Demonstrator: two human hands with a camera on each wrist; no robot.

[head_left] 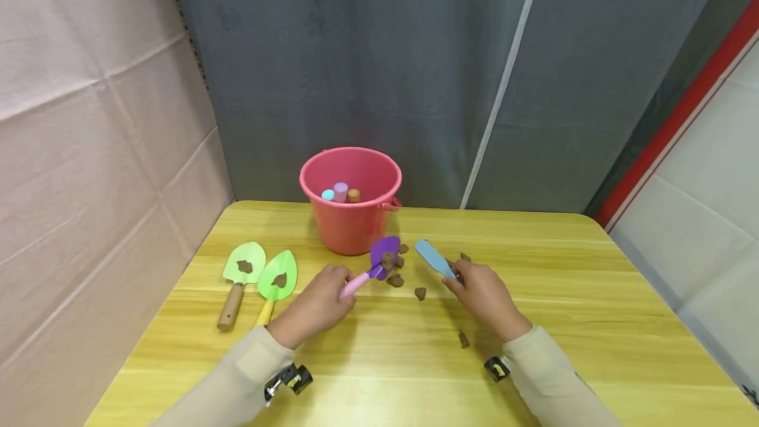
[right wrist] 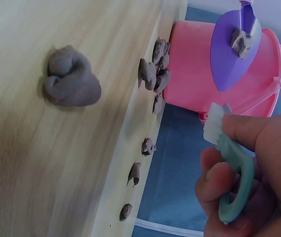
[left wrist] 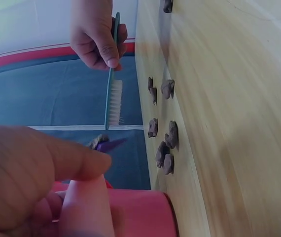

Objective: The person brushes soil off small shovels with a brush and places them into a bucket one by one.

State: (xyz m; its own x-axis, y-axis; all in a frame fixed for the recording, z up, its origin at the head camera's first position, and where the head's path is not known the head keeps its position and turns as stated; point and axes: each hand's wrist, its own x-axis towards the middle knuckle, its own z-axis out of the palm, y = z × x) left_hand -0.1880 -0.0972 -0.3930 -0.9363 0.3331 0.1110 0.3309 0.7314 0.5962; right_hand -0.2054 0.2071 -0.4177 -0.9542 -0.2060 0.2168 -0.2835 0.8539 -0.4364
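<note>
My left hand [head_left: 320, 300] grips the pink handle of a small purple shovel [head_left: 377, 257]. A brown clay-like lump [right wrist: 241, 43] rests on its blade, raised in front of the red bucket [head_left: 350, 229]. In my right hand [head_left: 485, 295] is a blue brush [head_left: 435, 258]; its white bristles [left wrist: 116, 102] face the table in the left wrist view. The brush is held above the tabletop, apart from the shovel. Several brown lumps [head_left: 420, 293] lie scattered on the wood between and around both hands, some clustered near the bucket's base.
At the left lie a pale green shovel [head_left: 255, 254] with a wooden handle and a brighter green one [head_left: 287, 265] with a yellow handle, each bearing a brown lump. Colored handle ends [head_left: 340, 191] show inside the bucket. A grey curtain [head_left: 367, 71] hangs behind the table.
</note>
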